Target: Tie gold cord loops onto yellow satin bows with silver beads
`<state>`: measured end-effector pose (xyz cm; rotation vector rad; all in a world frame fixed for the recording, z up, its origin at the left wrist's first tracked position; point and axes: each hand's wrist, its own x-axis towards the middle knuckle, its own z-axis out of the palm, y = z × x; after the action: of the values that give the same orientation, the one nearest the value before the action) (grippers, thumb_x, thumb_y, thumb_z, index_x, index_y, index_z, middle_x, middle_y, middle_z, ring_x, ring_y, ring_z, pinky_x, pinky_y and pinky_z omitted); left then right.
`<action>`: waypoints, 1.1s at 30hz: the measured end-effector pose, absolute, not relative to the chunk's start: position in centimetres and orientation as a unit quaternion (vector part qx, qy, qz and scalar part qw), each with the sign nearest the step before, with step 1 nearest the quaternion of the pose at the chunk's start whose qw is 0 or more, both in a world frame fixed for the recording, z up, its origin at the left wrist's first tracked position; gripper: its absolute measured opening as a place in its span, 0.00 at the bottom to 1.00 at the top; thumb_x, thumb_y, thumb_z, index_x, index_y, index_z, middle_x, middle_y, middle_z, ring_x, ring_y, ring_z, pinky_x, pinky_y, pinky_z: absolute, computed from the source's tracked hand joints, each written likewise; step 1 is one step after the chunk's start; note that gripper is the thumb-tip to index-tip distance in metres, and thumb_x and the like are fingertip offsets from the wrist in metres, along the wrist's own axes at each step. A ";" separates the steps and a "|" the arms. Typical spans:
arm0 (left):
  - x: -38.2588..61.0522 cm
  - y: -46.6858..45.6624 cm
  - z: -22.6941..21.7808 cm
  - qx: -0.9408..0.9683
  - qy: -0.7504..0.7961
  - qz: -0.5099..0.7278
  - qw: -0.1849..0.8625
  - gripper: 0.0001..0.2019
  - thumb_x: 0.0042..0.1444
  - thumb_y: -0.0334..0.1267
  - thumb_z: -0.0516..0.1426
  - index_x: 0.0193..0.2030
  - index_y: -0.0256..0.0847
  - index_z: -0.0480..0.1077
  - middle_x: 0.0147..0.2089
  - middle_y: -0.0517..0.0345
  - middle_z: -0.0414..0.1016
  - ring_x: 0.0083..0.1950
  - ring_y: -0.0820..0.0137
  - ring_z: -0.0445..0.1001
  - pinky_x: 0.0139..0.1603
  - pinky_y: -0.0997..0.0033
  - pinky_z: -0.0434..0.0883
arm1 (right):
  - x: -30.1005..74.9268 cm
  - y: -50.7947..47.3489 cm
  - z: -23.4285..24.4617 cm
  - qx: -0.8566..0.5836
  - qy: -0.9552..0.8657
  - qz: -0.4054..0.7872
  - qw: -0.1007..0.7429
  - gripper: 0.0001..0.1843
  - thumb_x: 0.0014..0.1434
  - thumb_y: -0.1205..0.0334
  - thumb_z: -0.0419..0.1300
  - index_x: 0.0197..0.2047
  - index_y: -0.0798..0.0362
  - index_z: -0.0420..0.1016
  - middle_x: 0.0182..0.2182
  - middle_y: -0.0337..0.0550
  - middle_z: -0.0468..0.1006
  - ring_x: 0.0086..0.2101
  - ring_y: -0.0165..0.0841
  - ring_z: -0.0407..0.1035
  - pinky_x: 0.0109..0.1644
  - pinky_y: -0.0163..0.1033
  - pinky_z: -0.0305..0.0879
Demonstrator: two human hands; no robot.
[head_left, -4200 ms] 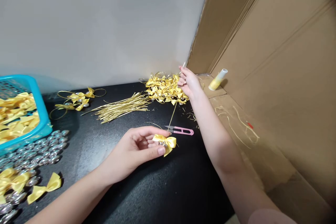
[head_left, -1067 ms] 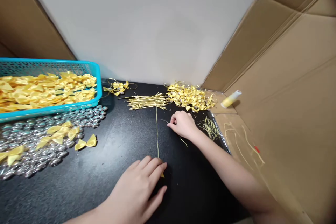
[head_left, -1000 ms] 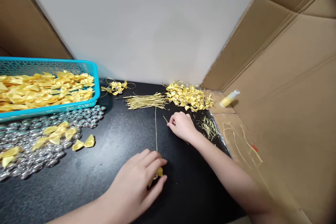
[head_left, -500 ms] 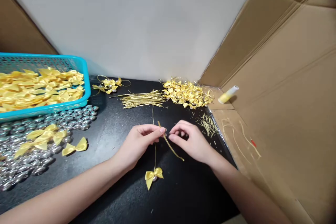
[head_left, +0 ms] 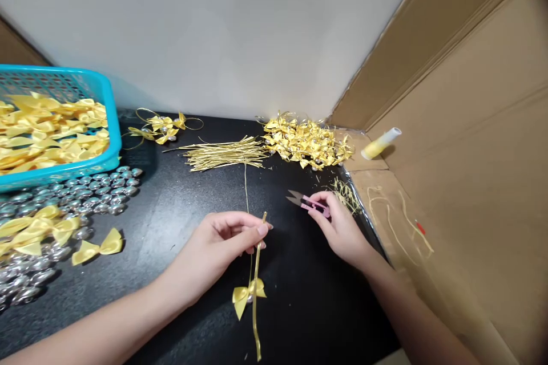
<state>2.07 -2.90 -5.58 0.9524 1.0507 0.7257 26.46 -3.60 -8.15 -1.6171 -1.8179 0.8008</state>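
Observation:
Between thumb and fingers, my left hand (head_left: pixel 233 239) pinches a gold cord (head_left: pixel 256 313), whose long end hangs down toward me. Behind and partly under it lies a yellow satin bow (head_left: pixel 242 296) with a small silvery bead, on the black table. A thin cord (head_left: pixel 246 188) runs from the bow up past my left hand toward the far bundle. My right hand (head_left: pixel 338 225) is closed around pink thread snips (head_left: pixel 314 205); their blades are spread and point left, apart from the cord.
A turquoise basket (head_left: pixel 112 125) full of yellow bows stands at left, beside silver beads (head_left: pixel 103 194) and loose bows (head_left: pixel 100 248). Toward the back are a bundle of gold cords (head_left: pixel 222 154), a heap of beaded bows (head_left: pixel 303 140), cord scraps (head_left: pixel 346 194) and a tube (head_left: pixel 381 144). Cardboard walls the right.
My right hand has moved right, away from my left hand, and now holds pink snips. The gold cord in my left hand has swung to hang nearly straight down. The view has shifted slightly.

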 end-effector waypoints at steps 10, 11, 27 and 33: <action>1.7 -3.1 -5.5 0.546 0.470 0.325 0.612 0.10 0.51 0.42 0.62 0.23 0.40 0.77 0.22 0.60 0.76 0.26 0.73 0.71 0.28 0.79 0.65 | 22.0 -5.4 -6.0 -0.539 -0.616 0.495 0.291 0.12 0.65 0.56 0.53 0.35 0.53 0.71 0.27 0.36 0.70 0.27 0.27 0.63 0.32 0.32 0.59; 1.7 -3.1 -5.4 0.552 0.470 0.323 0.608 0.10 0.51 0.42 0.62 0.24 0.40 0.77 0.22 0.60 0.76 0.26 0.73 0.71 0.28 0.79 0.65 | 21.9 -5.5 -6.2 -0.536 -0.613 0.501 0.294 0.11 0.65 0.57 0.53 0.35 0.54 0.71 0.27 0.36 0.70 0.28 0.27 0.64 0.33 0.32 0.60; 2.0 -3.2 -5.3 0.589 0.472 0.288 0.590 0.11 0.52 0.41 0.60 0.23 0.40 0.76 0.21 0.60 0.75 0.25 0.73 0.70 0.28 0.77 0.67 | 21.8 -5.8 -6.4 -0.524 -0.618 0.494 0.317 0.09 0.63 0.59 0.55 0.33 0.54 0.71 0.27 0.36 0.71 0.29 0.26 0.66 0.34 0.31 0.61; 2.0 -3.2 -5.3 0.577 0.478 0.288 0.596 0.11 0.51 0.43 0.62 0.22 0.40 0.77 0.21 0.58 0.75 0.25 0.71 0.70 0.28 0.76 0.67 | 21.8 -5.8 -6.4 -0.528 -0.618 0.487 0.319 0.10 0.63 0.59 0.55 0.31 0.53 0.69 0.25 0.34 0.69 0.27 0.26 0.63 0.31 0.31 0.58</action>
<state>2.00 -3.22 -5.25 1.3393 1.1097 0.6694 21.83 -5.81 -6.42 -1.3888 -1.6256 1.2817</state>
